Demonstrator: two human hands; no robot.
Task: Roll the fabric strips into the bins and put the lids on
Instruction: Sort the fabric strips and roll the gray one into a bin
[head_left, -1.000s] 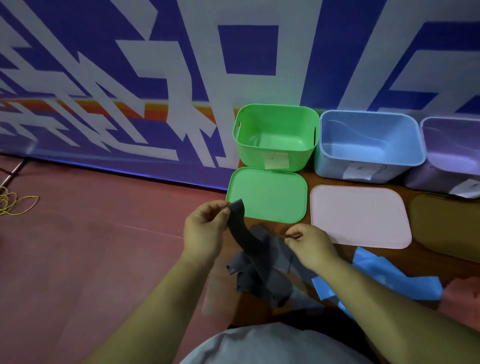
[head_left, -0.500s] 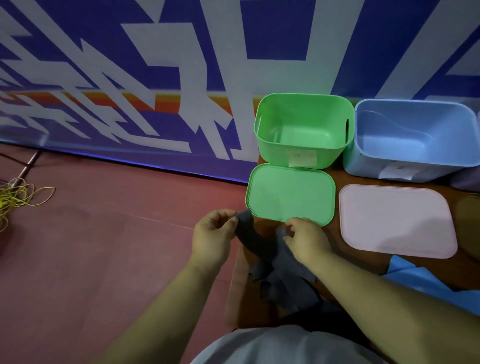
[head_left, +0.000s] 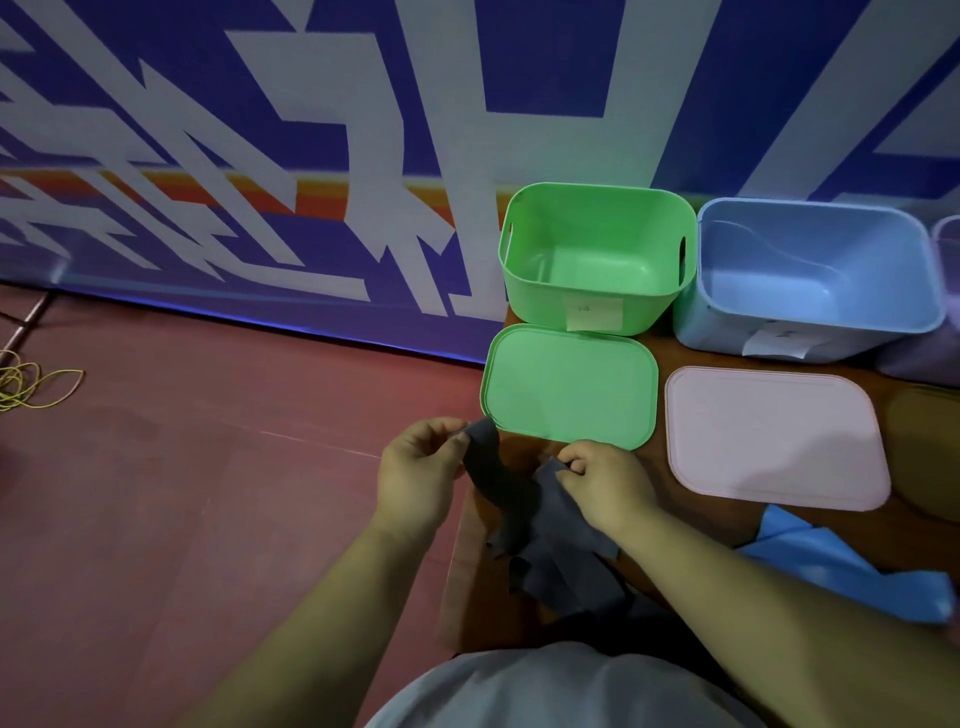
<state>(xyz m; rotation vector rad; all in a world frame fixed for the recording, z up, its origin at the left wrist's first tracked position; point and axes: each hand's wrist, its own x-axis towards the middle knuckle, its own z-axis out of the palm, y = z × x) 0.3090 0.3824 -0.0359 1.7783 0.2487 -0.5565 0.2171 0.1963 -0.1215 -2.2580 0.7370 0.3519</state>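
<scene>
At the near edge of the brown wooden table (head_left: 722, 522), in front of the flat green plastic lid (head_left: 569, 387): one dark grey fabric strip (head_left: 524, 514), limp and crumpled, its tail sagging toward the lap. Left hand (head_left: 421, 467) pinches the upper end; right hand (head_left: 605, 480) pinches a fold just beside it. The open green plastic bin (head_left: 597, 260) stands empty behind its lid. Likely hazard: the bunched slack twists, the roll starts crooked or loose, and it springs open in the bin.
</scene>
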